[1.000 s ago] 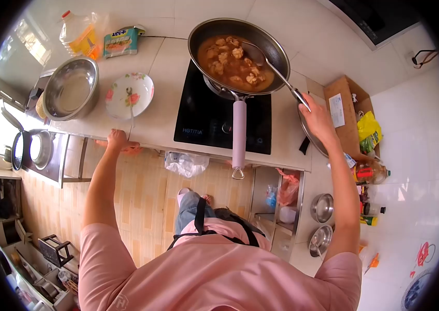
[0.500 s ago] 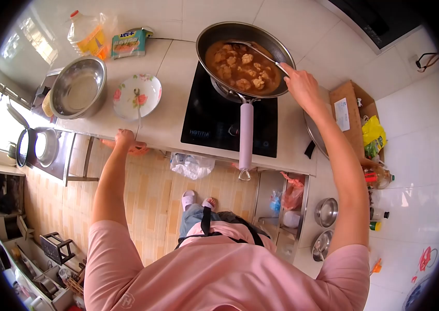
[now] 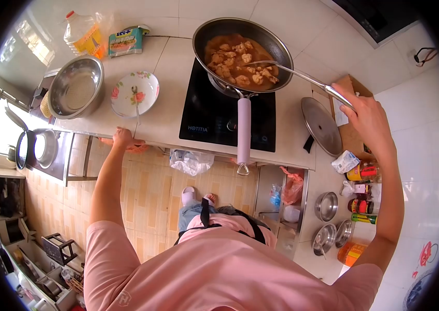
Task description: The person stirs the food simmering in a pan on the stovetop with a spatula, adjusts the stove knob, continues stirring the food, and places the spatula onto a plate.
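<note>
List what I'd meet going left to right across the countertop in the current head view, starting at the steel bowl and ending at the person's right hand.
Steel bowl → floral plate → pan → round lid → right hand.

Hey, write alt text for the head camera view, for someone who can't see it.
A person's right hand holds a long-handled metal utensil in a frying pan of chunks in reddish-brown sauce, over a black cooktop. The left hand rests at the counter edge near a floral plate.
</note>
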A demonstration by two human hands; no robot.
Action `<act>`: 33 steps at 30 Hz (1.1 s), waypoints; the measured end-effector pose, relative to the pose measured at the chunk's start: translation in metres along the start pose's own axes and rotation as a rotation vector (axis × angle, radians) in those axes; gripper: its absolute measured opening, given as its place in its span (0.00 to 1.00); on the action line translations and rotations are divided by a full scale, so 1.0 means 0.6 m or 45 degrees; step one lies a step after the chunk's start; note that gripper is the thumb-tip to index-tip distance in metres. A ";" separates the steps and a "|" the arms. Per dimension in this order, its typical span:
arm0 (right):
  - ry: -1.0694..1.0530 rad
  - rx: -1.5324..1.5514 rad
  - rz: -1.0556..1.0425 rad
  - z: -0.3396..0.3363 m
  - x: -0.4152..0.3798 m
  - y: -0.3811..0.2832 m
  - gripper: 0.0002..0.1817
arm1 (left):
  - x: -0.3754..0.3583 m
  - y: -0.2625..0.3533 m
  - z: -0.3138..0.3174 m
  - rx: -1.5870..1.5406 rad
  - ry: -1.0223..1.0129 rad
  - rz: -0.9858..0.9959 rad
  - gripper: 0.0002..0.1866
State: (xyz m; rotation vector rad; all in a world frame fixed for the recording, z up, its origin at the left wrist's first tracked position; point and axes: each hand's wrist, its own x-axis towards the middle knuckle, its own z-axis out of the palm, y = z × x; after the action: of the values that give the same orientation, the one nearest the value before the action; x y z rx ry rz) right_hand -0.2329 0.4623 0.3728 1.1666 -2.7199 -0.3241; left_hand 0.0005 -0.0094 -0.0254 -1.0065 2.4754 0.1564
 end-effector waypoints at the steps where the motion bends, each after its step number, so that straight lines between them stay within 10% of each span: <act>1: 0.018 -0.027 -0.042 0.007 -0.004 0.001 0.23 | -0.017 0.008 -0.015 -0.006 0.024 -0.008 0.49; 33: 0.103 -0.202 -0.093 0.077 0.030 -0.026 0.21 | -0.049 0.033 -0.060 -0.011 -0.041 -0.017 0.50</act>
State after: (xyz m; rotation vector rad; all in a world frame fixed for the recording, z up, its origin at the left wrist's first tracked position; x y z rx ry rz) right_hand -0.2453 0.4451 0.3253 1.2090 -2.5350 -0.4824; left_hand -0.0080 0.0138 0.0187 -1.0160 2.4405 0.1776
